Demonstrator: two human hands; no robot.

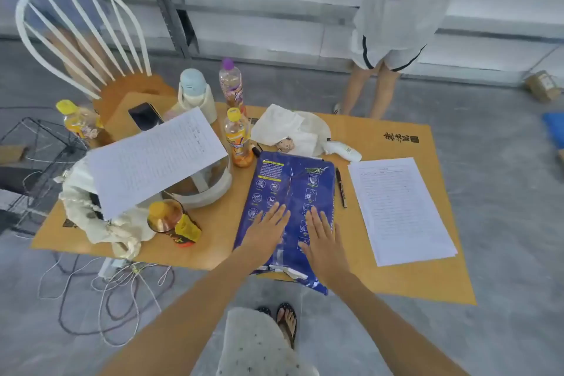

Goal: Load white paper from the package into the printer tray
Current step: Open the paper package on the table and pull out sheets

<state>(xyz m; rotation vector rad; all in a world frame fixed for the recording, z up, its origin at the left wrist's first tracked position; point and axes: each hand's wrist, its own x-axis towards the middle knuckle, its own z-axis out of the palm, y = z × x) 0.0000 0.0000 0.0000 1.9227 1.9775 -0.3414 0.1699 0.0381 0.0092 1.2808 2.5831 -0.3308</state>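
Note:
A blue paper package [293, 189] with white icons lies flat on the tan table [427, 278], its torn near end hanging over the front edge. My left hand [267, 230] rests flat on the package's near left part, fingers spread. My right hand [322, 236] lies flat on its near right part, fingers apart. Neither hand grips anything. No printer or tray is in view.
A stack of printed sheets [399, 210] lies right of the package, a pen [341, 188] between them. Bottles [239, 139], a white fan [198, 186] under a sheet [155, 159], tissues [287, 131] and a cloth bag [100, 220] crowd the left. A person [393, 24] stands behind; a chair [82, 30] back left.

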